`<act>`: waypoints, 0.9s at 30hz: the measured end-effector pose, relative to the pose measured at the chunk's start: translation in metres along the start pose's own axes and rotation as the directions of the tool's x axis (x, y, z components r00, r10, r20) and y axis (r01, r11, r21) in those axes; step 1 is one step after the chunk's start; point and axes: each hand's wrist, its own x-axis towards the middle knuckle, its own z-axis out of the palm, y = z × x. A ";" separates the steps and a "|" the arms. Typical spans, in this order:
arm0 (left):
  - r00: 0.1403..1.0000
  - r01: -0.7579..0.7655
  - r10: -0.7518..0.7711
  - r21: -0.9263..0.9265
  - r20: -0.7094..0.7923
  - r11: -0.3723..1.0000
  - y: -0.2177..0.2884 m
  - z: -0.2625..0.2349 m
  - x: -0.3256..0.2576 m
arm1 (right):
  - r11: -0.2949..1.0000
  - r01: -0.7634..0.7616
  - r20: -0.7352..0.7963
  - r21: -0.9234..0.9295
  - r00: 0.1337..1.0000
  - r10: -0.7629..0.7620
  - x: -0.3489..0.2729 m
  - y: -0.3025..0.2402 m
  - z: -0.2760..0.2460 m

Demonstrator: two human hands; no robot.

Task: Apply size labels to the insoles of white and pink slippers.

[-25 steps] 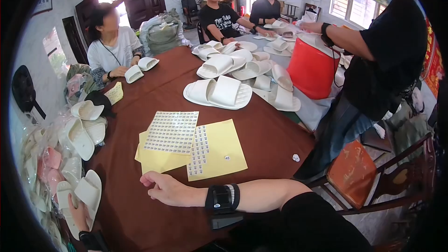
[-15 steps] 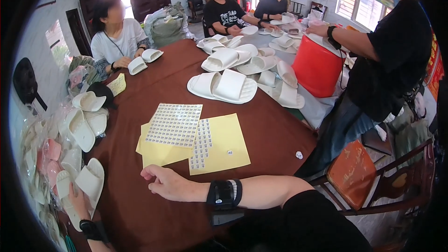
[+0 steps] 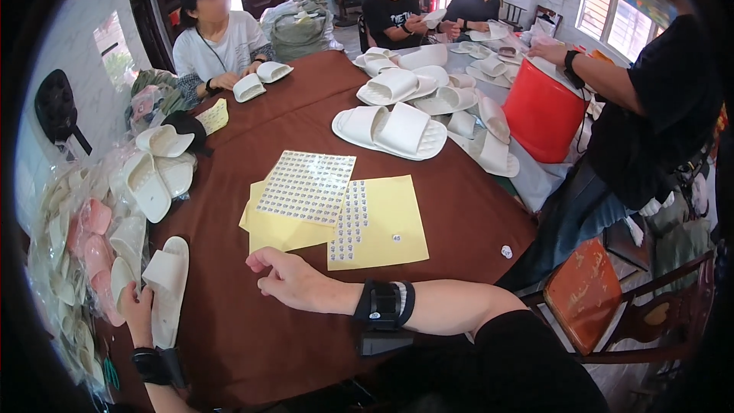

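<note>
At the lower left, my left hand (image 3: 138, 313) is closed round the edge of a white slipper (image 3: 120, 279), which is tipped partly on its side. Right against that hand lies a second white slipper (image 3: 168, 291), with its strap upward. My right hand (image 3: 294, 279) hovers over the table just below the sticker sheets, with fingers loosely curled and a gap between them. No object shows in it. Closest to it are a yellow backing sheet (image 3: 397, 218) with part of its stickers gone and a full white sticker sheet (image 3: 306, 191).
A large pair of white slippers (image 3: 390, 130) sits mid-table before a slipper pile (image 3: 405, 84). Bagged slippers (image 3: 95, 260) line the left edge. One person (image 3: 222, 46) sits across; another stands at right by a red stool (image 3: 539, 111). A wooden chair (image 3: 585, 291) stands lower right.
My left hand has drawn the left slipper up and tilted it beside the other one. My right hand keeps its pose. The view has shifted, and a far person has raised a slipper.
</note>
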 end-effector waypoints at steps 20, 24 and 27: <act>0.883 0.470 -0.291 -0.718 0.369 0.513 0.174 -0.015 -0.057 | 0.996 -0.089 0.055 0.009 0.995 0.089 -0.009 -0.014 -0.006; 0.891 0.449 -0.275 -0.793 0.361 0.412 0.198 -0.038 -0.075 | 0.996 -0.093 0.052 0.006 0.994 0.093 -0.010 -0.013 -0.005; 0.901 0.434 -0.204 -0.811 0.383 0.392 0.220 -0.053 -0.090 | 0.997 -0.078 0.037 0.029 0.996 0.077 -0.008 -0.014 -0.005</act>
